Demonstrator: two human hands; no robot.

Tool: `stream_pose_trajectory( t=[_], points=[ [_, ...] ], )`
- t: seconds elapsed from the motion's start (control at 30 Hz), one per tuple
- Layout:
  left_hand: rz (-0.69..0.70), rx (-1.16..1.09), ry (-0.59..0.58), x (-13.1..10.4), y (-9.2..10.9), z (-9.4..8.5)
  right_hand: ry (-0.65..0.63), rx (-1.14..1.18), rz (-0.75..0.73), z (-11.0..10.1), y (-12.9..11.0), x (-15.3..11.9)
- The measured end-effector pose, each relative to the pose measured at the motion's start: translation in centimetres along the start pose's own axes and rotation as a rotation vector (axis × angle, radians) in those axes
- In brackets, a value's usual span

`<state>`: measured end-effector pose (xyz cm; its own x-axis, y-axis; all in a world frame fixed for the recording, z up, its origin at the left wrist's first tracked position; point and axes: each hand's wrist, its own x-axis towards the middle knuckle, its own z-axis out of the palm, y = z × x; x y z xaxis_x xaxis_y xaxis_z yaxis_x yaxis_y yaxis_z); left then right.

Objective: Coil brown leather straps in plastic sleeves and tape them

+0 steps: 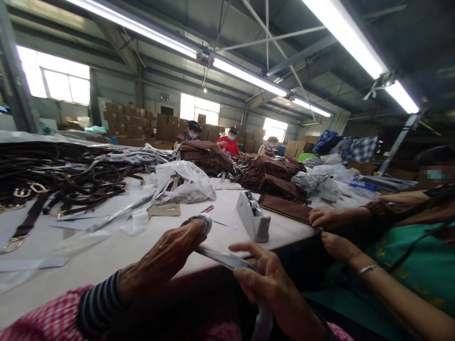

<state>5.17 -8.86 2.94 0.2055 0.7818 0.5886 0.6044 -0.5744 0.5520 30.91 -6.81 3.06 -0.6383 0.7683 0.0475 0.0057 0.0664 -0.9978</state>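
Observation:
My left hand (161, 260) is closed around a rolled-up end of a strap wrapped in clear-grey film (205, 223), just above the table edge. From there the wrapped strap (222, 257) runs flat across to my right hand (265, 277). Thumb and fingers of my right hand pinch it, and its loose tail hangs below that hand. A grey tape dispenser (254, 220) stands on the white table beyond both hands. Film hides most of the strap's own surface.
Dark brown straps with gold buckles (35, 189) lie heaped at left. A clear plastic bag (185, 184) and brown fabric piles (273, 175) are further back. At right, a co-worker's hands (330, 227) hold a brown zippered piece at the table edge. Several people sit opposite.

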Motion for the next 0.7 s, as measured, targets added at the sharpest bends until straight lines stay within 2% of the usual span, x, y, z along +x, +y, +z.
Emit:
stream_pose_trajectory(
  t=[0.07,0.17,0.3,0.33,0.4,0.5,0.57,0.6,0.7],
  points=[
    [0.014,0.019,-0.114,-1.1,1.1,-0.6,0.032,-0.046,-0.026,-1.4,-1.6,0.5],
    [-0.073,0.063,-0.230,-1.9,3.1,-1.2,0.019,-0.145,-0.126,-2.8,-3.1,2.1],
    [-0.257,0.034,-0.276,-1.6,3.9,-1.6,0.000,-0.256,-0.280,-3.2,-3.1,4.7],
    [-0.298,-0.047,-0.276,-1.6,3.8,-1.7,-0.002,-0.267,-0.301,-3.1,-2.7,5.2],
    [-0.407,-0.350,-0.327,-1.6,3.5,-1.8,-0.003,-0.257,-0.313,-2.8,-1.6,5.8],
    [-0.575,-0.785,-0.425,-1.6,3.4,-1.2,-0.045,-0.171,-0.257,-1.3,0.5,6.2],
    [-0.624,-0.973,-0.369,-1.2,3.6,-0.5,-0.038,-0.054,-0.208,0.3,1.8,6.0],
    [-0.625,-1.048,-0.310,-0.9,3.8,-0.2,0.012,0.021,-0.207,1.2,2.4,6.0],
    [-0.586,-1.247,-0.126,0.6,5.1,0.4,0.301,0.170,-0.331,3.9,3.9,5.8]
  ],
)
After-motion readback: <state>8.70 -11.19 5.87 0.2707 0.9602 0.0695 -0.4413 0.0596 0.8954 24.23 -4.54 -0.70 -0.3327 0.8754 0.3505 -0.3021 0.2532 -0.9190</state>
